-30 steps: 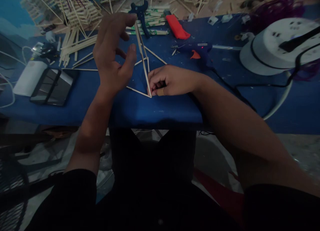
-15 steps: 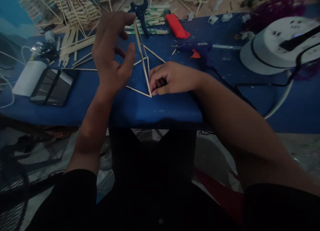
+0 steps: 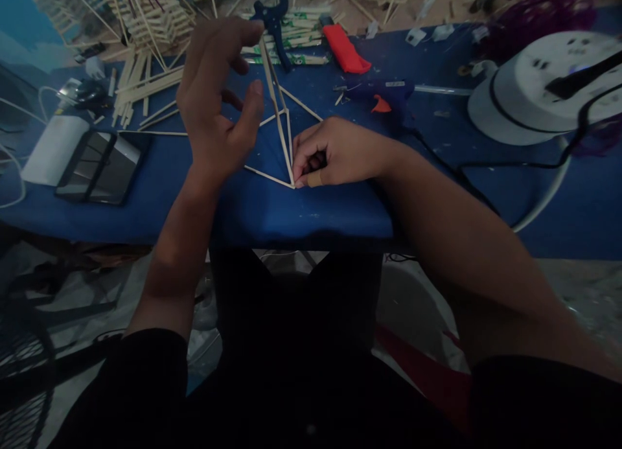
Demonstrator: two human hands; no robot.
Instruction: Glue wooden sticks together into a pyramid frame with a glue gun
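A frame of thin wooden sticks [image 3: 283, 135] stands on the blue table, its upright sticks meeting near the top. My left hand [image 3: 218, 99] is raised at the frame's left, fingers curved and thumb apart, with the index fingertip touching the top of the sticks. At the front lower corner, my right hand [image 3: 330, 154] pinches the base of the stick frame between thumb and fingers. A tan bandage wraps the right thumb.
Behind are a dark blue clamp [image 3: 275, 31], a red object [image 3: 346, 49] and a glue gun [image 3: 389, 94]. A white power strip tower [image 3: 525, 92] stands right. Phone [image 3: 102, 167] and loose sticks [image 3: 140, 89] lie left.
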